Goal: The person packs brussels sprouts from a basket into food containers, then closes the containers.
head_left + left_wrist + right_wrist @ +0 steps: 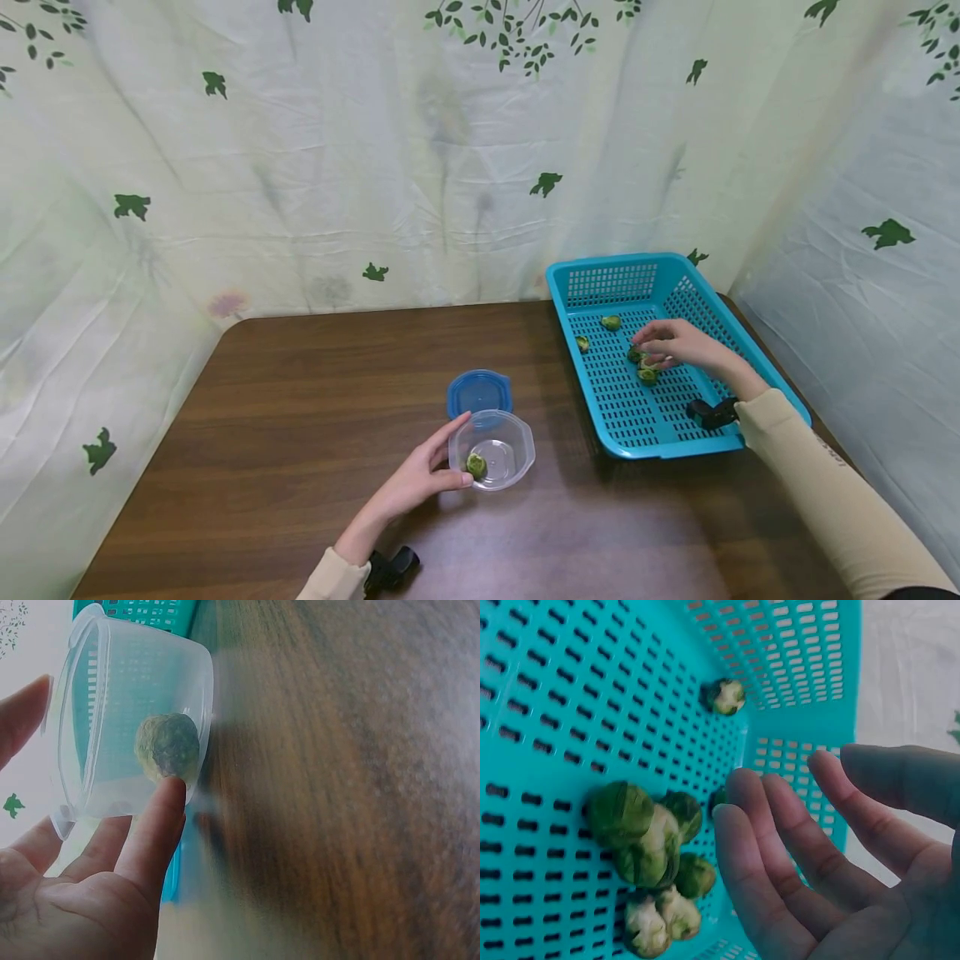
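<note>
A small clear plastic container [516,446] stands on the table with one Brussels sprout [476,466] inside, at its left side. My left hand [412,482] holds the container from the left, thumb and fingers spread around its wall. In the left wrist view, a fingertip lies against the wall right by the sprout [166,746]. My right hand [686,344] is inside the blue basket [615,262], over a cluster of Brussels sprouts [647,377]. From the right wrist, its fingers appear loosely bent, apart from the clustered sprouts [621,814], with nothing between them.
Just behind the container lies a blue lid [478,392]. Two more sprouts sit near the basket's left side, one of them a green sprout [611,322] toward the back. The brown wooden table [322,400] meets a leaf-patterned curtain [337,167] at the back.
</note>
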`<act>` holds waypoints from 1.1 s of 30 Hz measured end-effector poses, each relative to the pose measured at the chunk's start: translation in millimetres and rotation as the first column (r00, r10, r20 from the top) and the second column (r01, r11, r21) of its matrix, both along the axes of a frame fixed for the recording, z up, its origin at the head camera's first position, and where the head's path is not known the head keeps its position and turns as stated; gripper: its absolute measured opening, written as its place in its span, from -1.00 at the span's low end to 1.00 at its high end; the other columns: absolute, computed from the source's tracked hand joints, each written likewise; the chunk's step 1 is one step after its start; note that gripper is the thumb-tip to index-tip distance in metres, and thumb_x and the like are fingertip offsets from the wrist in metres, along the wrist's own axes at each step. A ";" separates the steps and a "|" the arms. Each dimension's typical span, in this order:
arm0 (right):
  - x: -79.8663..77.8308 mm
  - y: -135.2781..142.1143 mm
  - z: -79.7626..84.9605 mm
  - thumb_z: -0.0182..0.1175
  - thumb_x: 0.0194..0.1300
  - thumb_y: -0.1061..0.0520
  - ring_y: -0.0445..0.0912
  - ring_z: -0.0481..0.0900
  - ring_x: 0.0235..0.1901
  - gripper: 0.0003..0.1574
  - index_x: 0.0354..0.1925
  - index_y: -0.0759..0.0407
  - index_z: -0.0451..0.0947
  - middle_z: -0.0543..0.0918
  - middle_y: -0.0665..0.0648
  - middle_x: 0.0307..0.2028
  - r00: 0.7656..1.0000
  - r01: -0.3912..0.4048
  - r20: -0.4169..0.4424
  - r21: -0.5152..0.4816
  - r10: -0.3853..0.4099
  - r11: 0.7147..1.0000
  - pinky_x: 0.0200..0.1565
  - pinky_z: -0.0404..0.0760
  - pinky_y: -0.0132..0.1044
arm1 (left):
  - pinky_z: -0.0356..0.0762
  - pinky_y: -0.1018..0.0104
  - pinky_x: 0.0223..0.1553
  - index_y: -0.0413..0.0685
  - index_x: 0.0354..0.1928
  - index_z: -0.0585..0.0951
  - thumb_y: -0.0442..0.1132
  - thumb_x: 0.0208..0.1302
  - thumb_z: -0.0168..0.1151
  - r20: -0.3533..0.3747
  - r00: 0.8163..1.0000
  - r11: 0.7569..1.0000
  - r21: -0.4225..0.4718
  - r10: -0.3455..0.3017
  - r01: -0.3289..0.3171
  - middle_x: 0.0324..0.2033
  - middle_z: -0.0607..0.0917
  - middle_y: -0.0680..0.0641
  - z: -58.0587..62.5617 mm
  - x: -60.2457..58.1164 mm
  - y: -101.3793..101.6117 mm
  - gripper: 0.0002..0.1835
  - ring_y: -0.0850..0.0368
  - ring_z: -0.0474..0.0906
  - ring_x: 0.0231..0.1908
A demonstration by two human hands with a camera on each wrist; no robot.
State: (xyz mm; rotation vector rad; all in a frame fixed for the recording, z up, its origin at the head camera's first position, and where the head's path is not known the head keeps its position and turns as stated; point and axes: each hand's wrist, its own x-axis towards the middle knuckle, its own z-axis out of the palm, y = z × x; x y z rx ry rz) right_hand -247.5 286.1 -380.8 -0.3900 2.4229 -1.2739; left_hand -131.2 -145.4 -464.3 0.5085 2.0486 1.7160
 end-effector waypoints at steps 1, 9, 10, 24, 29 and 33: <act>-0.2 1.3 -0.4 -0.02 0.46 0.17 0.28 0.55 -0.04 -0.56 0.14 0.50 0.35 0.44 0.49 0.09 1.000 -0.005 0.005 0.007 0.005 1.000 -0.05 0.55 0.12 | 0.29 -0.02 0.22 0.01 0.49 0.08 -0.29 0.26 0.27 -0.001 1.000 1.000 0.001 0.000 0.000 0.43 0.07 -0.28 0.0 0.0 0.0 -0.18 -0.25 0.11 0.35; -5.8 9.8 -7.7 -0.03 0.46 0.20 0.21 0.56 -0.14 -0.56 0.15 0.52 0.34 0.48 0.45 0.02 0.997 -0.040 0.068 0.068 0.035 0.997 -0.15 0.60 0.02 | 0.33 0.03 0.20 0.01 0.49 0.08 -0.30 0.27 0.27 -0.004 1.000 1.000 0.013 -0.003 0.003 0.42 0.08 -0.28 -0.2 0.0 -0.3 -0.18 -0.25 0.15 0.33; -6.4 10.4 -8.7 -0.03 0.45 0.21 0.19 0.55 -0.19 -0.57 0.14 0.52 0.35 0.50 0.43 -0.02 0.996 -0.041 0.077 0.079 0.035 0.996 -0.19 0.61 -0.01 | 0.34 0.03 0.19 0.01 0.49 0.08 -0.31 0.27 0.27 -0.003 1.000 1.000 0.015 -0.003 0.003 0.42 0.08 -0.28 -0.1 0.1 -0.3 -0.18 -0.25 0.15 0.33; -7.9 9.3 -15.1 -0.03 0.43 0.23 0.11 0.54 -0.27 -0.61 0.07 0.51 0.43 0.54 0.35 -0.09 0.991 -0.089 0.115 0.165 0.071 0.982 -0.24 0.58 0.02 | 0.36 0.04 0.18 -0.01 0.49 0.06 -0.34 0.26 0.27 0.001 1.000 1.000 0.027 0.007 -0.007 0.43 0.08 -0.27 -1.3 0.4 0.0 -0.16 -0.25 0.17 0.32; -7.9 8.9 -15.5 -0.03 0.42 0.24 0.14 0.55 -0.26 -0.62 0.06 0.50 0.45 0.56 0.31 -0.12 0.988 -0.096 0.138 0.182 0.071 0.979 -0.21 0.59 0.03 | 0.35 0.01 0.19 -0.04 0.49 0.05 -0.33 0.26 0.27 0.001 1.000 1.000 0.027 0.008 -0.008 0.43 0.08 -0.27 -1.3 0.3 0.0 -0.15 -0.25 0.17 0.32; -7.6 9.3 -15.5 -0.02 0.42 0.24 0.13 0.56 -0.24 -0.62 0.06 0.50 0.46 0.55 0.34 -0.06 0.987 -0.104 0.142 0.204 0.076 0.973 -0.18 0.59 0.02 | 0.33 -0.01 0.20 -0.02 0.49 0.06 -0.32 0.26 0.27 0.003 1.000 1.000 0.024 0.010 -0.010 0.42 0.09 -0.26 -1.9 0.7 -0.1 -0.16 -0.25 0.19 0.31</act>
